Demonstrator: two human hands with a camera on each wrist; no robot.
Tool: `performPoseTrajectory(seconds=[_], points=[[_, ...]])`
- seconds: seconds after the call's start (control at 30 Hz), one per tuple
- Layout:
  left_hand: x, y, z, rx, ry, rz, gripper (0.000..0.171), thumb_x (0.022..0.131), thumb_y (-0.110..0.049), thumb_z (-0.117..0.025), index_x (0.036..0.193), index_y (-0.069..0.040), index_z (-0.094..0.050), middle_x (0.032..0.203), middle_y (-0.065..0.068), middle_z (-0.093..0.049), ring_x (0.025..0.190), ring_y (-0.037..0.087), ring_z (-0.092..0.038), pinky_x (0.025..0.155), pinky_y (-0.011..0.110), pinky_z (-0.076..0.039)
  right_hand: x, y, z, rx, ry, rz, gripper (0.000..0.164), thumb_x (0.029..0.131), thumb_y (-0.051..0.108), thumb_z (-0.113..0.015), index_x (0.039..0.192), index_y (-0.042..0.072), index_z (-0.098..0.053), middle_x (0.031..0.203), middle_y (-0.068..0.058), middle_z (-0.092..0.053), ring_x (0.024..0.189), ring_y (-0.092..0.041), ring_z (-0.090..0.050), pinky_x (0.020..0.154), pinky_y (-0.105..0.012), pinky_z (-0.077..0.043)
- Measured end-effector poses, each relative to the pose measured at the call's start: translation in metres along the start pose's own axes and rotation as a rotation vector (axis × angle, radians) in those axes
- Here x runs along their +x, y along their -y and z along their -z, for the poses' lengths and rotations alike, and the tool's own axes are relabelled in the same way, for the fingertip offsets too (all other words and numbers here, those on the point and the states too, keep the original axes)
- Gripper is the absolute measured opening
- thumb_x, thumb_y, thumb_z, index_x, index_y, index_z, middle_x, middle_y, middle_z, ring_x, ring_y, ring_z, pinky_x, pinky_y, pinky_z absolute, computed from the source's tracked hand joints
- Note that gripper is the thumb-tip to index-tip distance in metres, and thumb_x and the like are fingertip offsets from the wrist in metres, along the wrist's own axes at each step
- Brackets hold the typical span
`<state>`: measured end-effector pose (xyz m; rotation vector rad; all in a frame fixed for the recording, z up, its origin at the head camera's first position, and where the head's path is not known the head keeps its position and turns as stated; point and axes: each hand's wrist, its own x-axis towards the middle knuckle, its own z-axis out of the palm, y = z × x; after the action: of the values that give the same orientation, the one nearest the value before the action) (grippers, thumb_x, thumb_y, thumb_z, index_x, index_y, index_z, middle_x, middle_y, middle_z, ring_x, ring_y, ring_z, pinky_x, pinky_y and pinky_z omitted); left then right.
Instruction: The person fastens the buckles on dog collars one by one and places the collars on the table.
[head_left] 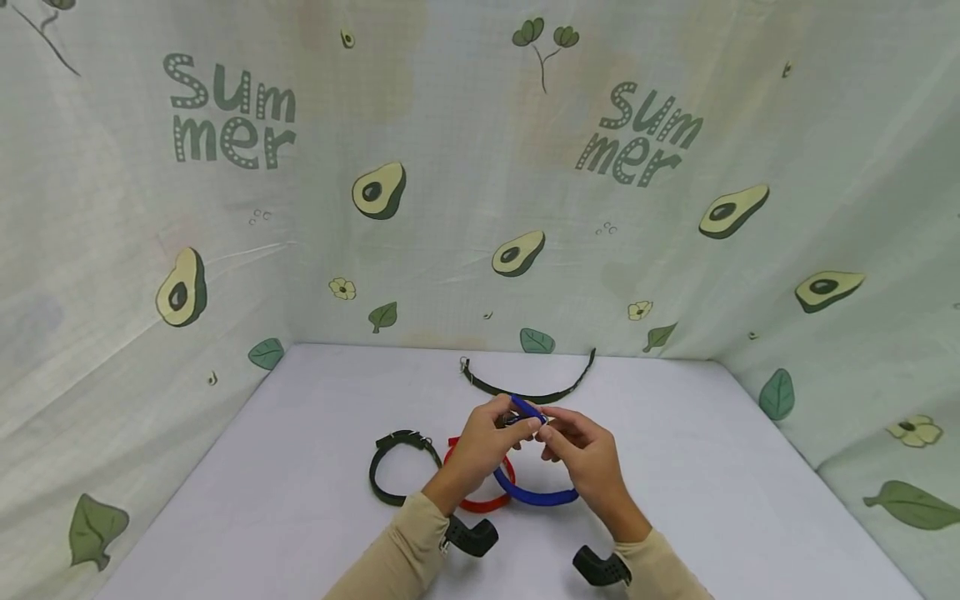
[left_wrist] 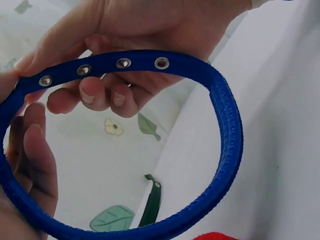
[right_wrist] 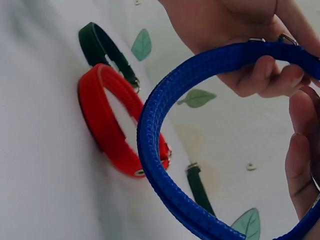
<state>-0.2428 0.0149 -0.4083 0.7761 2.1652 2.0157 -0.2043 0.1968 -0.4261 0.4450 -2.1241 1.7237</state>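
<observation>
Both hands hold a blue collar (head_left: pixel 536 498) up above the table, its two end parts meeting between the fingers and its loop hanging below. My left hand (head_left: pixel 476 446) pinches the part with metal fittings (right_wrist: pixel 287 40), seen in the right wrist view. My right hand (head_left: pixel 591 458) pinches the strap part with several metal-rimmed holes (left_wrist: pixel 123 63). At the spot where the ends meet, fingers hide much of the buckle. Behind the blue loop, a red collar (head_left: pixel 486 505) rests on the table, partly covered by my left hand.
Left of the red collar lies a dark green collar (head_left: pixel 382 458), fastened in a loop. Farther back, an unfastened dark strap (head_left: pixel 540 399) curves near the table's rear edge. Patterned cloth (head_left: pixel 442 108) hangs around the white table (head_left: pixel 300 433). Black camera mounts (head_left: pixel 474 537) sit under the wrists.
</observation>
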Motion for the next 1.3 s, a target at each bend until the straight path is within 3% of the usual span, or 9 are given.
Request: performPoseTrajectory(seconds=[0.13,0.3,0.53,0.67,0.83,1.07,1.3], points=[[0.0,-0.004,-0.001,-0.014,-0.03,-0.051,0.029,0.096,-0.033,-0.069,0.118,-0.014,-0.068,0.103,0.004,-0.065,0.092,0.021,-0.062,0.078,0.033,-0.054,0.005,0.009,0.001,-0.034,0.0,0.003,0.025,0.096,0.007,-0.068,0.12,0.004,-0.066,0.09,-0.013,-0.07,0.069,-0.022,-0.068,0.067,-0.031,-0.059],[-0.001,-0.01,0.0,-0.063,-0.055,-0.084,0.033,0.096,-0.029,-0.069,0.124,-0.011,-0.064,0.107,0.005,-0.067,0.094,0.022,-0.062,0.081,0.034,-0.055,0.013,0.022,0.005,-0.122,0.07,0.022,0.029,0.094,0.004,-0.069,0.123,0.003,-0.064,0.092,-0.011,-0.07,0.071,-0.021,-0.069,0.068,-0.031,-0.059],[0.0,-0.021,-0.001,-0.172,-0.017,-0.114,0.031,0.099,-0.025,-0.066,0.122,-0.006,-0.065,0.112,0.008,-0.066,0.099,0.026,-0.061,0.086,0.035,-0.054,0.019,0.043,0.012,-0.254,0.102,0.097,0.027,0.093,0.015,-0.074,0.119,0.012,-0.068,0.095,0.001,-0.07,0.075,-0.014,-0.067,0.071,-0.029,-0.057],[0.002,-0.023,-0.002,-0.213,-0.022,-0.141,0.032,0.101,-0.024,-0.062,0.124,-0.002,-0.061,0.109,0.011,-0.064,0.094,0.028,-0.061,0.086,0.034,-0.054,0.02,0.049,0.013,-0.251,0.097,0.101,0.02,0.094,0.017,-0.073,0.113,0.013,-0.066,0.089,0.0,-0.068,0.071,-0.016,-0.066,0.066,-0.03,-0.056],[0.001,-0.023,0.002,-0.26,-0.091,-0.152,0.034,0.103,-0.025,-0.059,0.126,-0.001,-0.054,0.111,0.014,-0.062,0.099,0.026,-0.064,0.088,0.036,-0.055,0.02,0.046,0.01,-0.219,0.099,0.052,0.016,0.093,0.011,-0.071,0.107,0.012,-0.063,0.085,-0.002,-0.066,0.069,-0.018,-0.065,0.063,-0.032,-0.055],[-0.002,-0.023,0.006,-0.238,-0.104,-0.132,0.037,0.104,-0.029,-0.057,0.129,-0.003,-0.053,0.117,0.014,-0.062,0.109,0.026,-0.063,0.095,0.039,-0.052,0.019,0.042,0.005,-0.211,0.049,0.05,0.014,0.09,0.002,-0.067,0.101,0.01,-0.063,0.078,-0.003,-0.064,0.06,-0.018,-0.062,0.056,-0.031,-0.053],[-0.003,-0.026,0.007,-0.249,-0.12,-0.135,0.037,0.104,-0.03,-0.056,0.13,-0.004,-0.052,0.121,0.014,-0.061,0.114,0.027,-0.062,0.098,0.043,-0.051,0.024,0.044,0.006,-0.237,0.097,0.039,0.019,0.091,0.002,-0.065,0.108,0.008,-0.062,0.08,-0.005,-0.065,0.06,-0.017,-0.059,0.057,-0.031,-0.053]])
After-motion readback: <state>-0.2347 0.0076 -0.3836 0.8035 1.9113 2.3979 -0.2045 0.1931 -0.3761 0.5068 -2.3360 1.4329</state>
